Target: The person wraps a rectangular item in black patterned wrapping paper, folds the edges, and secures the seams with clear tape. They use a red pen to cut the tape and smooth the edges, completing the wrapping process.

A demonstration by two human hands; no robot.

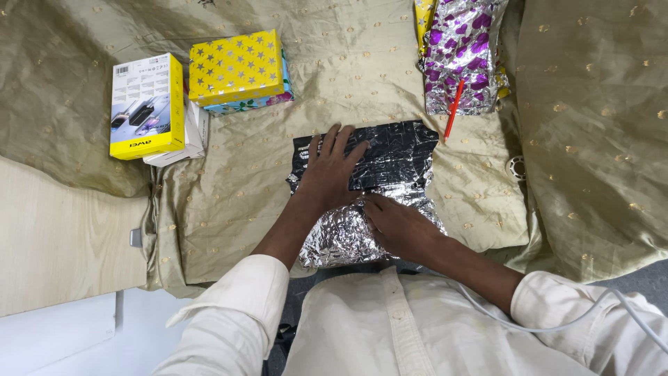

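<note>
Silver foil parcel (376, 188) sits under both palms: I see left hand (332, 173) spread flat on top, right hand (398, 226) pressing its near edge.

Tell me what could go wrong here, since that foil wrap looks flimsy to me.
1. The silver foil paper is crinkled where the right hand pulls it up; it might tear.
2. The left hand alone pins the dark box; it could slide and skew the fold.
3. The red pen lies close by and could get knocked off.
</note>
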